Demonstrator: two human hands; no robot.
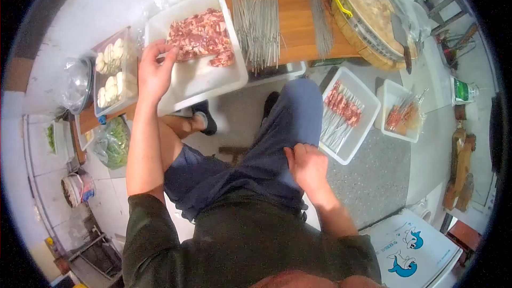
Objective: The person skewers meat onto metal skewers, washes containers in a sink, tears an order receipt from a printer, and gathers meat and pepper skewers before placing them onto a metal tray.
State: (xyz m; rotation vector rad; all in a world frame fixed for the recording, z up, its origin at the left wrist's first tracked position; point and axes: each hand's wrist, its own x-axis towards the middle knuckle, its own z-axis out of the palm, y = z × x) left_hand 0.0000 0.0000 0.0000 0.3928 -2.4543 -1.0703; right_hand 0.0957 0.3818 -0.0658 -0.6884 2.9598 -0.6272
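While my right hand (308, 168) rests on my thigh (305, 109), right of the middle of the frame, its fingers are curled inward, and I cannot tell whether that grip closes on anything. Just beyond that knee, a white tray (365, 134) holds skewered meat (344, 109), several sticks laid side by side with their bare ends toward me. To its right, a smaller tub (400, 135) has more threaded sticks in it. Those portions look done.

Farther up, at the upper left, my left hand (154, 69) hovers at the near left side of the meat tray (202, 81), thumb and fingertips drawn close together; whether they pinch a piece, I cannot tell. Loose meat (200, 32) fills the far part of that tray, so I judge a good deal is left unthreaded. Beside it on the desk (296, 26) lie a broad spread of bare skewers (256, 29) and a narrower bundle (321, 26), all unused. Farthest, at upper right, a cleaver (399, 29) lies on the round chopping block (368, 5).
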